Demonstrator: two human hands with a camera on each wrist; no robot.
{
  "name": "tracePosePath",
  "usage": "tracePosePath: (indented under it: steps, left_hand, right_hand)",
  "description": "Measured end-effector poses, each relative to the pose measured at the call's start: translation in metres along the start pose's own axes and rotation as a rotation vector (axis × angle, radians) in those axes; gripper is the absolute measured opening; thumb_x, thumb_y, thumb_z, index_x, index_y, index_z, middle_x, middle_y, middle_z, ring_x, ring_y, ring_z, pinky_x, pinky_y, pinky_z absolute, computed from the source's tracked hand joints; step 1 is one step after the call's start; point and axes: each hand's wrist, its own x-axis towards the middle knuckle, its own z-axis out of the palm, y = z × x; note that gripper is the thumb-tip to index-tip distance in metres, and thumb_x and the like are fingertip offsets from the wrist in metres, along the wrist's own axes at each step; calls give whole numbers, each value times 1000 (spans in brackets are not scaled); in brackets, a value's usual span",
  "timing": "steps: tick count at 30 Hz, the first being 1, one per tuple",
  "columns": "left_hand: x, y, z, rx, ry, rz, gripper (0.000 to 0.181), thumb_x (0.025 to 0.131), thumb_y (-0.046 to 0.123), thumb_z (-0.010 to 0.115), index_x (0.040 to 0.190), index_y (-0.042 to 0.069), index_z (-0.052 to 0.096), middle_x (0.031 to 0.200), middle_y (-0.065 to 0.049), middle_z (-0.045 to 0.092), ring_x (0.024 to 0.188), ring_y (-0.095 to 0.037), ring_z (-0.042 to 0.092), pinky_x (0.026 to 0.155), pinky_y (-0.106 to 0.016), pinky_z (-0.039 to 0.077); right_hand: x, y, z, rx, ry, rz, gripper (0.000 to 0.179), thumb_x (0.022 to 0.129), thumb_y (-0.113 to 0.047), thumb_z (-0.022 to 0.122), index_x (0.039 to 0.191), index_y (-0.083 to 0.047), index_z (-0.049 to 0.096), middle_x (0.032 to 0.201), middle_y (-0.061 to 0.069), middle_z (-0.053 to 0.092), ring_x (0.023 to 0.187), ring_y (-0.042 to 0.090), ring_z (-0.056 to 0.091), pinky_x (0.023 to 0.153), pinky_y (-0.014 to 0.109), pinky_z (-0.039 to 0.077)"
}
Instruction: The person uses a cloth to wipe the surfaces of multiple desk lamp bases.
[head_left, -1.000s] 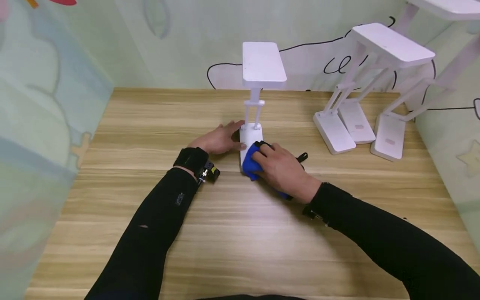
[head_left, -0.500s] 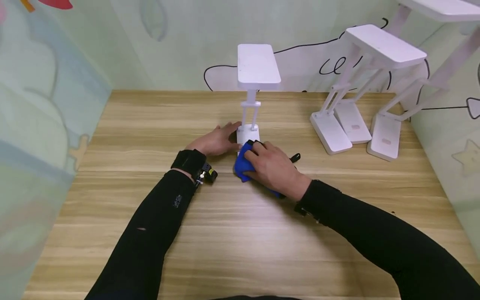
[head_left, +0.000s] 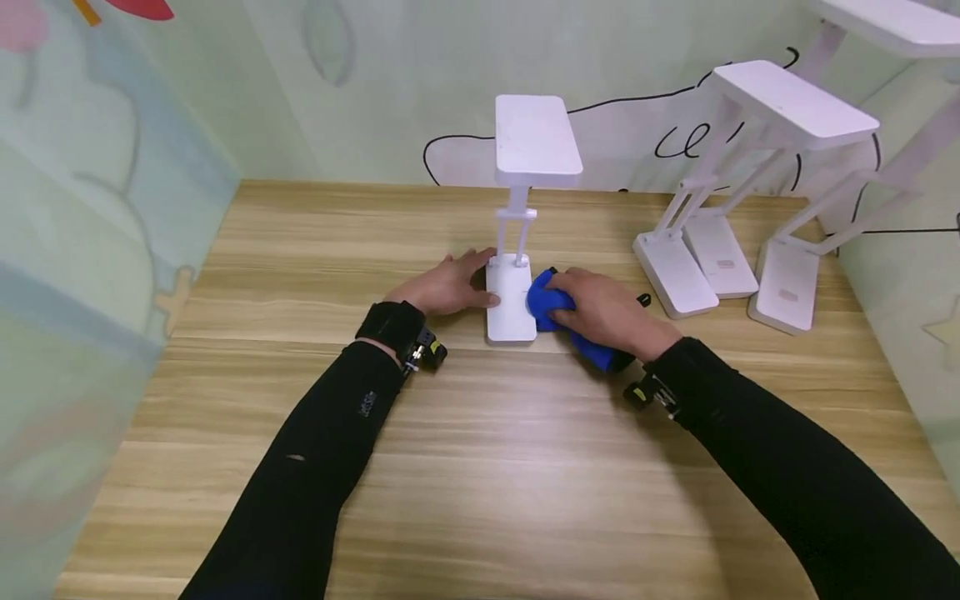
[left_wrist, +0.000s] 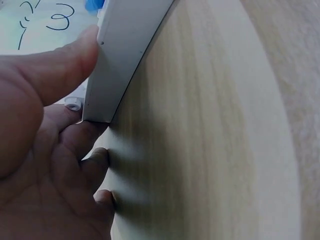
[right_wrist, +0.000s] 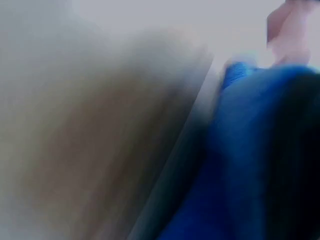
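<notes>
A white folding desk lamp (head_left: 513, 317) stands upright on the wooden table. My left hand (head_left: 441, 285) holds its base at the left rear corner: in the left wrist view the thumb (left_wrist: 75, 60) lies on the base's upper edge and the forefinger bends round its end. My right hand (head_left: 602, 307) grips a blue cloth (head_left: 547, 304) with black trim and a black loop. The cloth is bunched against the right side of the lamp base. In the blurred right wrist view, the blue cloth (right_wrist: 245, 130) fills the right side.
Several more white lamps stand close together at the right rear, among them a near lamp (head_left: 678, 279) and one at the far right (head_left: 787, 287). Patterned walls (head_left: 390, 92) border the table (head_left: 337, 233) at the back and both sides.
My right hand has moved the blue cloth from the top of the lamp base to its right side, uncovering the base's front. The left hand stays at the base. The view has shifted slightly.
</notes>
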Motion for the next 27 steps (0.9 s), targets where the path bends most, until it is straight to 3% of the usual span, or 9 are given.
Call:
tracePosePath:
  steps: [3,7,9,12,14,17,21,25,27]
  left_hand:
    - [1,1,0,-1,-1,3,90,101,42,71,171,29,16,179,-11,4,163,-41,-5,131,-57,9]
    - [1,1,1,-11,0,12,90,101,41,71,171,27,16,178,-12,2,163,-40,-7,132,-54,5]
    - [1,1,1,-13,0,15,90,101,41,71,171,26,16,178,-13,2,163,-39,-7,133,-53,5]
    - [1,1,2,-6,0,16,90,101,42,70,171,27,16,178,-12,2,163,-39,-7,132,-54,6]
    - [1,1,1,-5,4,12,89,101,43,70,171,28,16,179,-11,2,163,-40,-7,132,-56,7]
    - [-1,1,-1,-15,9,-5,88,101,43,70,171,30,16,179,-10,2,163,-40,-7,131,-57,8]
    - [-1,0,-2,-23,19,-22,88,101,42,70,171,32,17,179,-8,2,163,-40,-7,131,-60,8]
    - [-3,-1,-1,-13,26,-29,88,101,42,70,171,32,17,179,-9,2,163,-40,-6,131,-60,8]
    - [-4,-1,0,-8,20,-30,88,101,42,71,171,32,17,179,-9,2,163,-40,-7,131,-60,8]
  right_hand:
    - [22,0,-1,-30,80,128,30,101,-21,69,122,0,69,104,18,68,91,31,65,81,49,58]
    - [51,-4,-4,-25,171,290,31,103,-22,64,119,4,70,107,22,69,97,34,65,86,52,57]
    - [60,-6,-6,0,173,343,29,103,-22,63,115,3,71,106,20,69,96,33,65,84,50,57]
    - [61,-10,-9,81,131,384,24,102,-21,60,92,1,66,86,14,62,80,29,61,68,40,51]
    - [56,-13,-10,145,90,383,27,101,-20,59,80,-3,57,74,8,51,69,26,54,60,34,41]
    - [43,-17,-11,240,37,355,26,99,-19,58,77,-6,52,69,2,39,62,22,48,56,29,34]
    - [26,-19,-10,311,-36,304,28,96,-18,60,107,4,73,87,13,57,74,25,56,61,28,42]
    - [4,-21,-1,313,-56,239,44,93,-16,62,130,6,71,108,23,62,85,30,60,67,31,48]
    - [-11,-24,6,275,-21,185,44,93,-15,62,131,6,71,107,22,62,85,30,60,69,34,50]
